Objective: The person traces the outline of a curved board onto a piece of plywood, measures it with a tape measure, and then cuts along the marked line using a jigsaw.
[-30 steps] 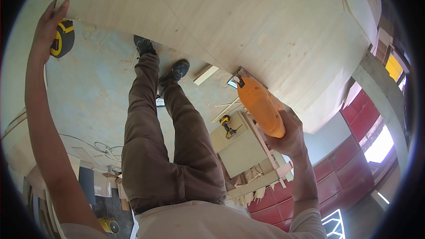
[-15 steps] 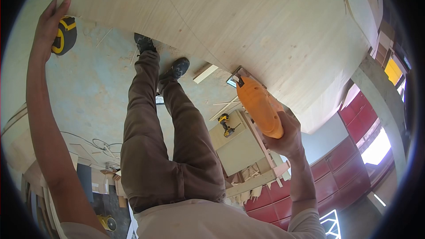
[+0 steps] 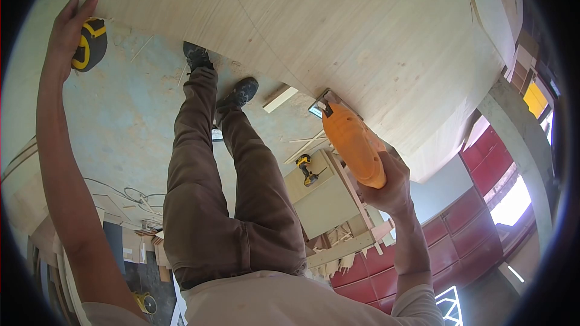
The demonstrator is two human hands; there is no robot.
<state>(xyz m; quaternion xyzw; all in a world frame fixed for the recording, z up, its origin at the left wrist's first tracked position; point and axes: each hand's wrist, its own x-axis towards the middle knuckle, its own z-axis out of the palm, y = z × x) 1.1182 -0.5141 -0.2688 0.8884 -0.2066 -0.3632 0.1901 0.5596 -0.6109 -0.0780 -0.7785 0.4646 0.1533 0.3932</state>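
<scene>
My left hand (image 3: 65, 37) reaches to the upper left with a black and yellow tape measure (image 3: 90, 45) against its palm. Its thumb and a finger stretch up to the edge of a large pale wood panel (image 3: 338, 30). On the right, my right hand (image 3: 388, 185) is wrapped round the rear of an orange jigsaw (image 3: 355, 145). The jigsaw's metal base plate (image 3: 326, 99) sits at the near edge of the panel, where a thin curved pencil line (image 3: 260, 33) comes down to it. The blade itself is hidden.
Beneath the panel, my boots (image 3: 238, 93) stand on a dusty floor with wood offcuts (image 3: 280, 98) nearby. A yellow and black cordless drill (image 3: 306, 170) lies on a low wooden box (image 3: 323, 199). A cable (image 3: 136, 195) curls on the floor at left. Red panels (image 3: 450, 235) stand at right.
The view has shifted very slightly. Both hands, the tape measure and the jigsaw keep almost the same places relative to the panel.
</scene>
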